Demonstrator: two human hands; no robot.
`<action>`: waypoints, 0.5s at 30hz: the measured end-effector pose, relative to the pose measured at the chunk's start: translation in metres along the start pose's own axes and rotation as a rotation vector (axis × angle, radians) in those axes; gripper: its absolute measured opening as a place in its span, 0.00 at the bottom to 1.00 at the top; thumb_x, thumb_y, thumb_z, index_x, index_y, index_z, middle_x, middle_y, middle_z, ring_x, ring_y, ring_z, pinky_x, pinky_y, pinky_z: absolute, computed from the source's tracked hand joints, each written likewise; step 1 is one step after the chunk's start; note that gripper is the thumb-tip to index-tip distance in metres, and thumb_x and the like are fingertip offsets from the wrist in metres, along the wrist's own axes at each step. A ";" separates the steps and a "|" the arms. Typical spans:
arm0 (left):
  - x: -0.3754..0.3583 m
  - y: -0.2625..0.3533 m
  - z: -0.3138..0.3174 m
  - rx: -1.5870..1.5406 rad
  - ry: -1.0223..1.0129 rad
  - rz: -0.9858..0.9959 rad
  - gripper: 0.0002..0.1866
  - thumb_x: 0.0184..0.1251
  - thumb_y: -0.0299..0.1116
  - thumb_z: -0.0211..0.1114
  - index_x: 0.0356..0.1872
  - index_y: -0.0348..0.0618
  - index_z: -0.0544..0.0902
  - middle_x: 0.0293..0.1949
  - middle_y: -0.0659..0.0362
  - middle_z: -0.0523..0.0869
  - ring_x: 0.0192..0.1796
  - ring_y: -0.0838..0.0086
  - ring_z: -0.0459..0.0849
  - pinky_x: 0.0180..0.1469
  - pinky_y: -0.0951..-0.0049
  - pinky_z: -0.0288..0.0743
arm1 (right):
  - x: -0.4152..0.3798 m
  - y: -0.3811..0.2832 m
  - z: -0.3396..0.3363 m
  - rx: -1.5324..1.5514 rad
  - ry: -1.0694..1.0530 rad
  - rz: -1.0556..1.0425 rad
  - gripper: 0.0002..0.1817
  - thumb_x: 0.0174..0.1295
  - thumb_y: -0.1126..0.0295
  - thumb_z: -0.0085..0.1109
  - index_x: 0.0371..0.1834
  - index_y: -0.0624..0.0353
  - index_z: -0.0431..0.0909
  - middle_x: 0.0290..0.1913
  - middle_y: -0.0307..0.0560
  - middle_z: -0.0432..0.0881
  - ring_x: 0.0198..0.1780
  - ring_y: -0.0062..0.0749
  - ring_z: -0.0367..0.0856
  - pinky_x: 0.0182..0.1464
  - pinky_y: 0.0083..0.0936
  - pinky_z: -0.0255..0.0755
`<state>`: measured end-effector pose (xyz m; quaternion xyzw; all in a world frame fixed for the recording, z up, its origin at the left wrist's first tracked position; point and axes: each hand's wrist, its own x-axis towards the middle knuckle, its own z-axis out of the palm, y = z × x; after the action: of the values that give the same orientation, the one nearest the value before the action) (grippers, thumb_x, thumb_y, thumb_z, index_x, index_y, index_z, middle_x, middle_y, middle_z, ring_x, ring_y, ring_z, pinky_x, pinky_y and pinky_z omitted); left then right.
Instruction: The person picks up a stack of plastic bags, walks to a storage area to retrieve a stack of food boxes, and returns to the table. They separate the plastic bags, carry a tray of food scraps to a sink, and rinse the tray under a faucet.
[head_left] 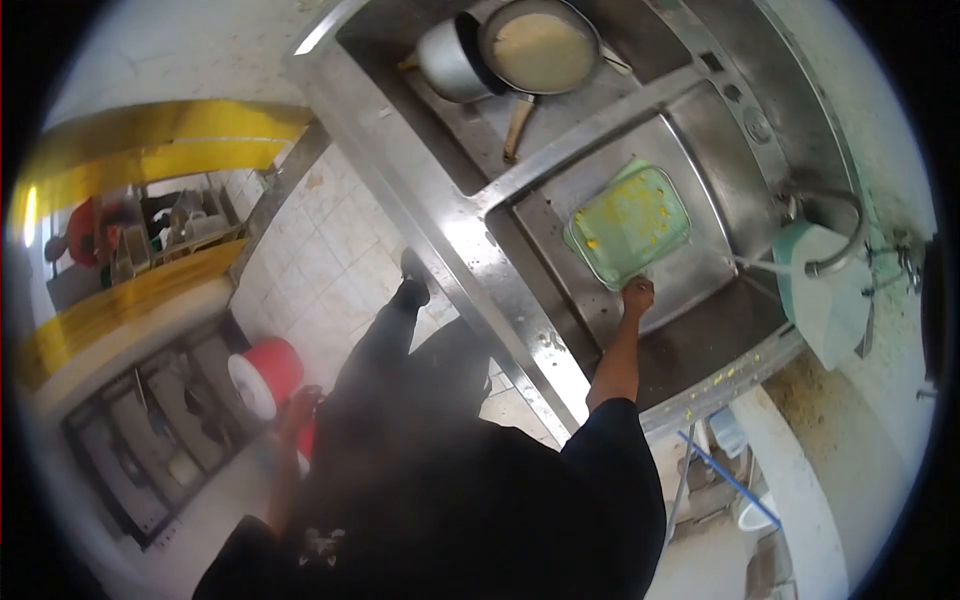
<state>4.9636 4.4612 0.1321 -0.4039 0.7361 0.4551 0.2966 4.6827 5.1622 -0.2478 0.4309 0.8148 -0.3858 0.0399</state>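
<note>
One hand, the right hand (637, 297), grips the green tray (629, 223) at its 6 o'clock edge in the sink (700, 130). The left hand (300, 403) hangs by a red bucket (268, 372); I cannot tell its fingers.

Green tray (628, 222) filling basin – tap (835, 232) crowding right side

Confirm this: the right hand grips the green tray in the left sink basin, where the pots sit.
Not quite. In the head view the right hand does hold the edge of the green tray, but the tray lies in its own basin of the sink; the pots sit in the other basin, apart from it.
</note>
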 end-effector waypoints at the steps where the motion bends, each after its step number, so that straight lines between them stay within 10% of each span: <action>1: 0.002 0.006 0.003 -0.015 0.029 0.002 0.17 0.72 0.42 0.55 0.51 0.41 0.78 0.39 0.60 0.83 0.36 0.79 0.77 0.34 0.79 0.67 | 0.002 0.007 0.005 -0.015 0.004 -0.060 0.12 0.60 0.65 0.56 0.34 0.64 0.81 0.22 0.52 0.84 0.23 0.37 0.84 0.28 0.31 0.78; 8: 0.010 0.021 0.003 0.002 0.029 -0.018 0.18 0.73 0.43 0.54 0.52 0.40 0.76 0.41 0.58 0.83 0.41 0.76 0.81 0.40 0.76 0.73 | 0.017 0.004 -0.003 -0.290 -0.253 0.072 0.21 0.63 0.57 0.49 0.28 0.65 0.81 0.21 0.51 0.84 0.28 0.43 0.86 0.34 0.37 0.79; 11: 0.018 0.032 0.012 -0.069 0.043 -0.030 0.18 0.73 0.43 0.54 0.52 0.40 0.76 0.42 0.57 0.83 0.42 0.74 0.83 0.40 0.76 0.74 | 0.007 0.006 -0.020 -0.649 -0.195 -0.297 0.23 0.61 0.52 0.51 0.27 0.65 0.81 0.26 0.54 0.85 0.32 0.45 0.86 0.38 0.40 0.79; 15: 0.028 -0.005 0.008 -0.048 0.008 0.028 0.16 0.71 0.41 0.56 0.52 0.42 0.76 0.42 0.56 0.84 0.40 0.72 0.85 0.37 0.71 0.77 | 0.005 -0.005 -0.049 -1.537 -0.409 -0.489 0.28 0.62 0.42 0.51 0.55 0.49 0.77 0.48 0.40 0.83 0.52 0.34 0.80 0.49 0.35 0.75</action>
<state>4.9543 4.4585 0.1042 -0.4027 0.7316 0.4751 0.2773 4.6890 5.1963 -0.2128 0.0157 0.8985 0.2098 0.3853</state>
